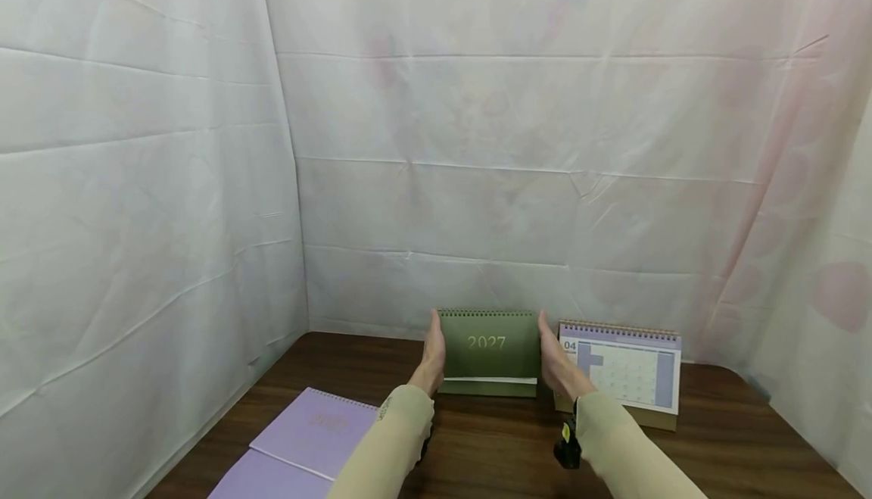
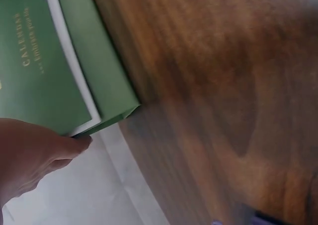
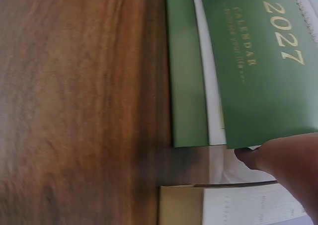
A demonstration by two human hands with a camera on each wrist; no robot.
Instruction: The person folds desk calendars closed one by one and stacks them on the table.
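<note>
A green desk calendar (image 1: 487, 363) marked 2027 stands on the wooden table, its spiral binding along the top. My left hand (image 1: 432, 355) lies flat along its left side, fingers straight and pointing up. On the opposite side my right hand (image 1: 557, 361) does the same, so the calendar is between the two palms. In the left wrist view the left thumb (image 2: 74, 145) is right at the calendar's side edge. The right thumb (image 3: 256, 158) rests at the other edge of the green cover (image 3: 268, 101) in the right wrist view. The backs of the calendar's sides are hidden.
To the right, close beside my right hand, stands a desk calendar (image 1: 623, 378) showing a 04 page. A purple calendar (image 1: 309, 427) with a spiral edge is at the front left, partly behind my left sleeve. White cloth walls (image 1: 477, 204) border the wooden table (image 1: 497, 446).
</note>
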